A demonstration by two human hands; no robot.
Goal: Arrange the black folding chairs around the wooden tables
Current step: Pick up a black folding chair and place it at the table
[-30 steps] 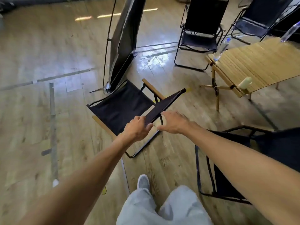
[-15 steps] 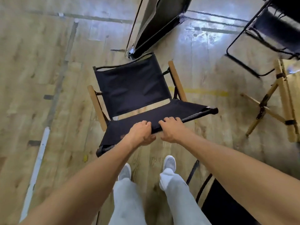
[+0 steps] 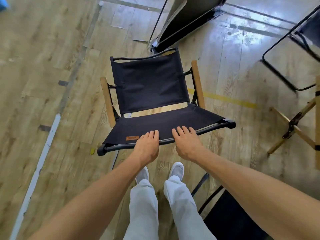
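A black folding chair (image 3: 149, 84) with wooden armrests stands unfolded on the floor in front of me, its back toward me. My left hand (image 3: 147, 146) and my right hand (image 3: 187, 144) sit side by side on the top bar of its backrest. The fingers lie over the fabric and the thumbs are hidden under the bar. The crossed wooden legs of a table (image 3: 294, 125) show at the right edge. A second black chair (image 3: 230, 219) is at the bottom right, close behind my right leg.
A third black chair frame (image 3: 285, 54) stands at the top right beside the table. A folded black and silver panel (image 3: 187, 19) leans just beyond the chair's seat. Tape lines cross the wooden floor, which is open to the left.
The chair has swung round from a tilted, angled pose to stand square in front of me with its back toward me. My fingers have flattened over the top bar.
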